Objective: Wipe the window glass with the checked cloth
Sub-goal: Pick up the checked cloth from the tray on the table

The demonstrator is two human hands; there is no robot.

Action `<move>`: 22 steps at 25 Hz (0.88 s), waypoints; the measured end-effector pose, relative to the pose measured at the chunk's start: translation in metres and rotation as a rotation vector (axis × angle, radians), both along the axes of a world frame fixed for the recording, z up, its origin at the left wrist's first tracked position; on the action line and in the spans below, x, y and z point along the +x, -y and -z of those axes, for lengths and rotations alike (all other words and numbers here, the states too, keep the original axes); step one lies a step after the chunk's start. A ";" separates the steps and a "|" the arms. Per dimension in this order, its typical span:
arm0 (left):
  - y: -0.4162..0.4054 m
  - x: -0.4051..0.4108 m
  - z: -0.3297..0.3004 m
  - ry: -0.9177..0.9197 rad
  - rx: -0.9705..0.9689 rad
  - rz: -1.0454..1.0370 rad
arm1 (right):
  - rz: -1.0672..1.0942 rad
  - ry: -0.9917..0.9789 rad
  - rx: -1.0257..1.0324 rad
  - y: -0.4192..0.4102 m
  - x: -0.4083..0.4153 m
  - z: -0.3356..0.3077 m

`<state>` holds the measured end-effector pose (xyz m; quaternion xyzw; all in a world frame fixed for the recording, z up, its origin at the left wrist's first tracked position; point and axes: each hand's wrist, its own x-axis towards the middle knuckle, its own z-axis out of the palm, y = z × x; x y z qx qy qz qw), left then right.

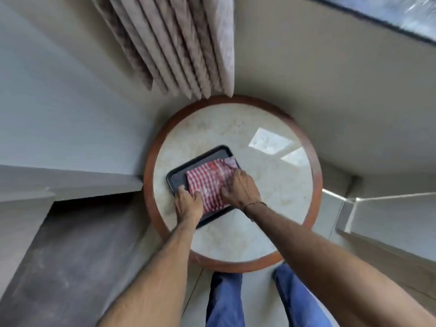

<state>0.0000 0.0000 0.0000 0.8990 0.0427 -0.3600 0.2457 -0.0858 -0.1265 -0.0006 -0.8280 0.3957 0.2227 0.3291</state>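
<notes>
A red-and-white checked cloth [210, 182] lies folded on a dark rectangular tray [186, 171] on a round marble-topped table [271, 185]. My left hand [188, 204] rests on the cloth's near left edge, its fingers curled over the cloth and the tray rim. My right hand [240, 188] presses on the cloth's right side with fingers bent onto the fabric. A strip of window glass [401, 13] shows at the top right corner, far from both hands.
Pleated beige curtains [179, 48] hang behind the table against the wall. A grey ledge [70, 182] runs at the left, and a low white ledge [389, 208] at the right. My legs in blue trousers [226, 300] stand at the table's near edge.
</notes>
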 end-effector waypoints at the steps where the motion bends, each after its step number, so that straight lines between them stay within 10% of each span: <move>1: 0.002 0.000 0.015 0.002 0.024 -0.018 | 0.038 -0.020 -0.016 -0.007 0.004 0.012; 11: 0.012 0.004 0.027 -0.166 -0.155 -0.246 | 0.878 -0.009 0.396 -0.009 0.014 0.025; 22: 0.122 -0.071 -0.265 -0.412 -0.727 0.250 | 1.157 0.627 1.245 0.069 -0.152 -0.205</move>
